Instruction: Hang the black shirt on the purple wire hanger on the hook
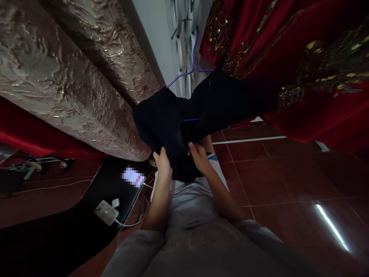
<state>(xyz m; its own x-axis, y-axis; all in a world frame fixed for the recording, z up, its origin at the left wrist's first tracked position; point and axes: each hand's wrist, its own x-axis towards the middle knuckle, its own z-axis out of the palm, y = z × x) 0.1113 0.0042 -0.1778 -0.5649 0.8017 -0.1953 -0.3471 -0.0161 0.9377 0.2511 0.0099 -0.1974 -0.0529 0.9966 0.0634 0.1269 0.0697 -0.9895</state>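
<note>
Right in the middle of the frame hangs the dark garment (173,123), black or very deep navy, a big soft mass draped over a purple hanger (193,63) whose hook rises toward the top centre. It's already on the hanger, that much looks done: one purple arm pokes out at the upper left of the cloth and a short purple bar shows through an opening lower down. What seems left is the tidying of the lower part, which is bunched and folded, not hanging flat.

Both hands are on it, low in the centre. The left hand (163,163) is closed on the bottom edge of the fabric, fingers curled into the cloth. The right hand (198,156), just beside it but apart, pinches the cloth near that opening.

Around them: gold embossed curtains (57,77) fill the upper left, red embroidered fabric (302,69) the upper right, glossy red floor tiles (288,184) the lower right. Smallest, lower left, a white power strip (106,212) lies on a black surface (57,231).
</note>
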